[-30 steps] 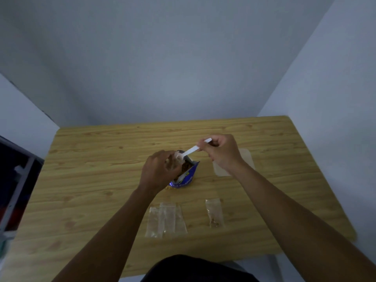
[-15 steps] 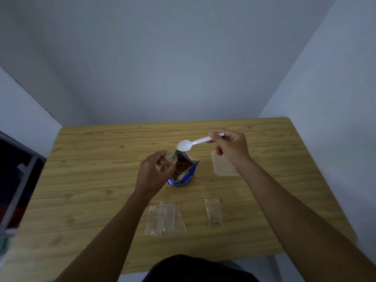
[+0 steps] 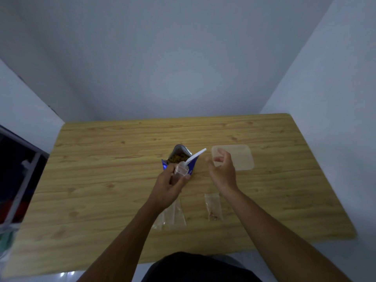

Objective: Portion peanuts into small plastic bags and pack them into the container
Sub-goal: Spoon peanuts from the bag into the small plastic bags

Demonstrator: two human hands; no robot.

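Pinching a small bag [image 3: 180, 171], left grip [image 3: 168, 188] partly hides packet [image 3: 180, 154]; right grip [image 3: 222, 174] spread before container [image 3: 244, 157].

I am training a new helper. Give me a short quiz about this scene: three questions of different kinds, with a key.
1. True or false: the right hand grips the white plastic spoon.
2. What lies just beyond the right hand? A) clear rectangular plastic container B) red cup C) metal bowl
3. Fill in: the left hand holds a small clear plastic ____.
Key: 1 false; 2 A; 3 bag.
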